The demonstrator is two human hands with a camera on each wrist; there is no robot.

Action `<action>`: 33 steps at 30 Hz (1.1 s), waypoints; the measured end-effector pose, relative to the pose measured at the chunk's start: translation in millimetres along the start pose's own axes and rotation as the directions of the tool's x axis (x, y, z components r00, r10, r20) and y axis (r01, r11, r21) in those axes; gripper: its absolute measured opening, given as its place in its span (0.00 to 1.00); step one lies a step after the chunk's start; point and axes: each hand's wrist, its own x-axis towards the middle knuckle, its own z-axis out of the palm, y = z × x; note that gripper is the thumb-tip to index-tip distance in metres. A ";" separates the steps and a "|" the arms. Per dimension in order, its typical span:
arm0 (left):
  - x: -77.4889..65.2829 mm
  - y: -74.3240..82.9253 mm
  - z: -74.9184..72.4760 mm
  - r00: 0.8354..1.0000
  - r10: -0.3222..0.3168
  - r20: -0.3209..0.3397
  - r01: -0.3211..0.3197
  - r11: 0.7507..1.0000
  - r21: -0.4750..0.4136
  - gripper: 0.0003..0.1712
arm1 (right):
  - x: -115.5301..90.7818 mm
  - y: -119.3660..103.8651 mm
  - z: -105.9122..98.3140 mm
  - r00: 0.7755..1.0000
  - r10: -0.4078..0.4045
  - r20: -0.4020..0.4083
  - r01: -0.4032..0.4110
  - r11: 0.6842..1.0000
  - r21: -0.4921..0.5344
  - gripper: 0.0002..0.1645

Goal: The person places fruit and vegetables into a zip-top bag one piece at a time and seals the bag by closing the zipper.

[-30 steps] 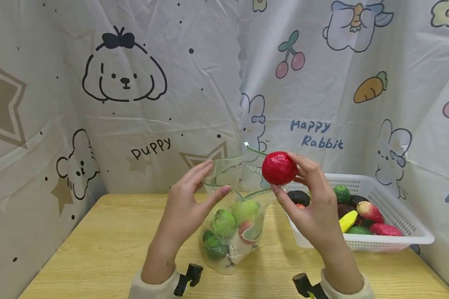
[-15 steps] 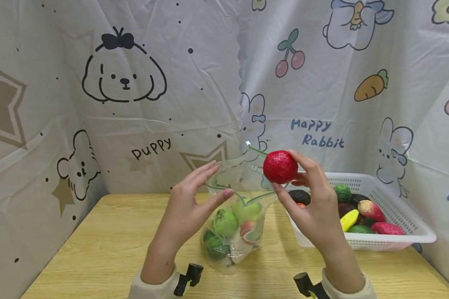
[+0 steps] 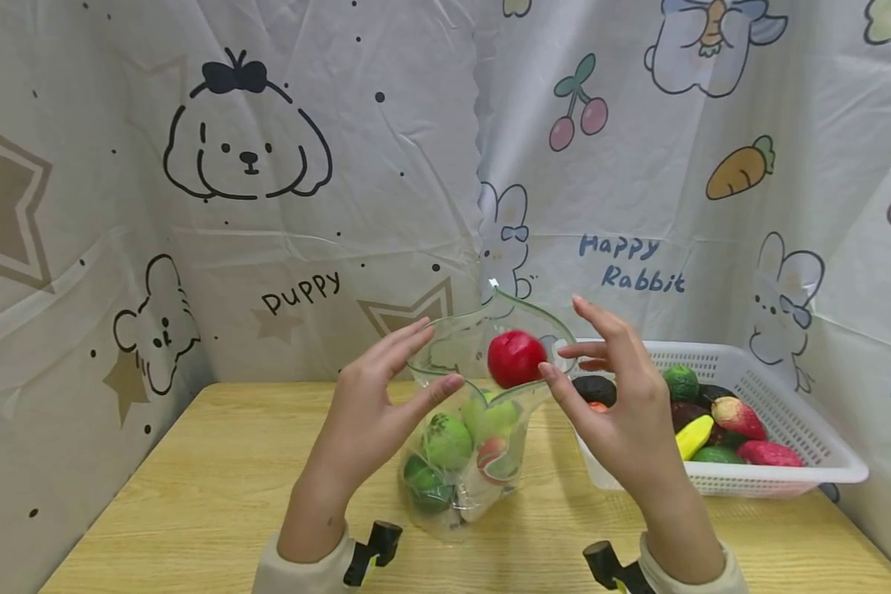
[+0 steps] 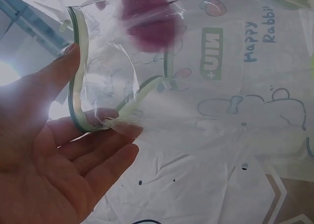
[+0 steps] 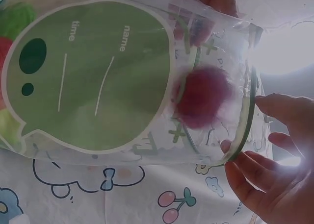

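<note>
A clear zip bag [image 3: 464,487] stands on the table, its mouth spread wide. Green fruits [image 3: 445,441] and other pieces lie low inside. A round red fruit [image 3: 516,360] is in the bag's mouth, free of the fingers; it looks blurred in the right wrist view. My left hand [image 3: 374,404] touches the left side of the rim, thumb and fingers spread apart. At the right side of the rim, my right hand [image 3: 616,392] has its fingers spread, with fingertips [image 5: 260,100] touching the green zip edge. The bag's printed green label [image 5: 93,77] shows in the right wrist view.
A white perforated basket [image 3: 824,470] with several fruits stands at the right of the wooden table [image 3: 215,487]. It holds a yellow banana-like piece [image 3: 693,437] and a pink one [image 3: 768,453]. A printed curtain [image 3: 386,165] closes off the back and sides.
My right hand has let go of the red fruit, which has moved left and down into the bag's mouth. The right fingers have spread; the left hand has hardly moved.
</note>
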 end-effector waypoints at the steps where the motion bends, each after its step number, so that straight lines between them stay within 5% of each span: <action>1: -0.1 0.1 0.1 1.000 -0.002 0.002 0.002 1.000 -0.001 0.38 | -0.4 0.1 0.0 1.000 -0.001 0.000 0.001 1.000 0.002 0.44; 12: -1.2 -0.7 0.0 1.000 0.009 -0.014 -0.009 1.000 0.015 0.37 | 1.6 0.1 -0.9 1.000 -0.015 0.013 0.015 0.999 0.031 0.42; 24: 0.7 2.0 0.5 1.000 0.005 -0.004 -0.005 1.000 0.013 0.38 | 6.4 10.7 -20.2 0.995 -0.069 -0.067 0.070 0.998 0.003 0.32; 33: -0.1 1.4 -0.5 1.000 0.006 -0.008 -0.006 1.000 0.015 0.39 | -0.7 48.3 -65.6 0.992 0.100 0.072 -0.085 0.978 -0.192 0.21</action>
